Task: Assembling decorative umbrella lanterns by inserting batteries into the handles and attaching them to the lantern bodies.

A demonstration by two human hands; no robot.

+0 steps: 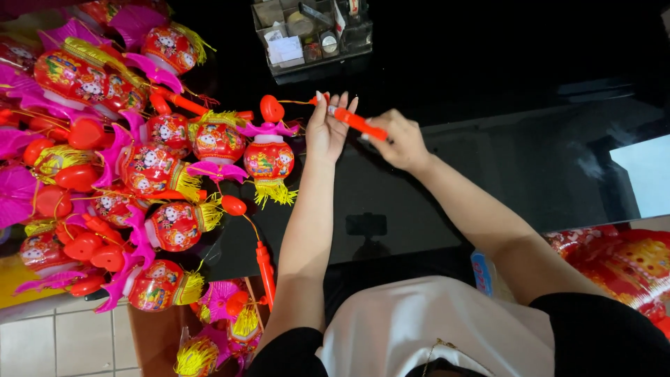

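1. The red plastic stick [358, 123] lay slanted in the air above the black surface [488, 167], near the surface's middle; this stick serves as the landmark below.
2. The right hand [398, 142] had its grip closed around the stick's lower right end, fingers curled over it.
3. The left hand [326, 129] stood at the stick's upper left end, palm raised and fingers straight and spread, so its grip was open; its fingertips touched the stick's tip.
4. A thin yellow string ran left from the stick's tip to a red heart-shaped piece [271, 108].
5. Just left of and below the stick hung a small red lantern [269, 159] with a pink top and a yellow tassel.
6. Farther left of the stick, a heap of red lanterns [139, 160] with pink fins and yellow tassels covered the surface's edge.
7. Above the stick stood a clear plastic organiser [314, 35] holding small items.
8. Well below the stick to the right lay red printed packaging [621, 265].
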